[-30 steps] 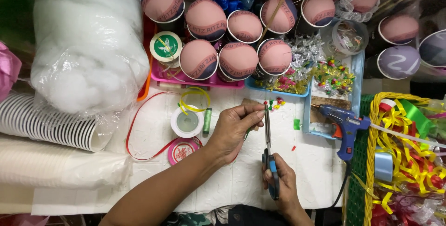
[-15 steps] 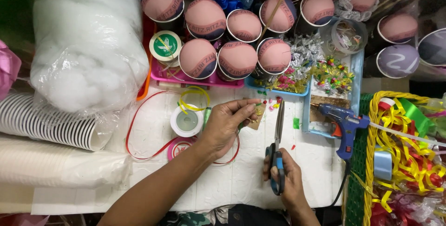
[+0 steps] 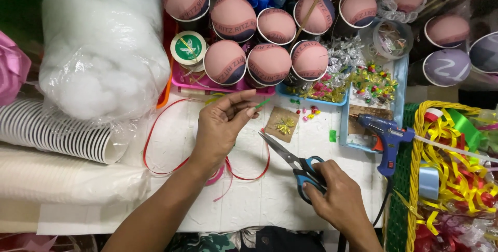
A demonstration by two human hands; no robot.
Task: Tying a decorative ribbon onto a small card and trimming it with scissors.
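Observation:
My left hand (image 3: 222, 127) hovers over the white table (image 3: 270, 200), pinching a short green ribbon piece (image 3: 261, 103) between thumb and forefinger. It covers the ribbon spools below it. My right hand (image 3: 337, 200) rests on the table, holding blue-handled scissors (image 3: 293, 161) whose shut blades point up-left toward the left hand. A small brown card with a yellow-green bow (image 3: 282, 124) lies between the hands. A thin red ribbon (image 3: 155, 148) loops across the table under my left arm.
Pink-topped cups (image 3: 267, 64) crowd the back. A bag of white stuffing (image 3: 101, 50) and stacked paper cups (image 3: 52, 133) sit left. A blue glue gun (image 3: 386, 137) lies by a blue tray (image 3: 398, 83). A green basket of ribbons (image 3: 456, 174) stands right.
My left hand let the brown card down and moved left with a green ribbon piece. The scissors swung from upright down onto the table, pointing up-left.

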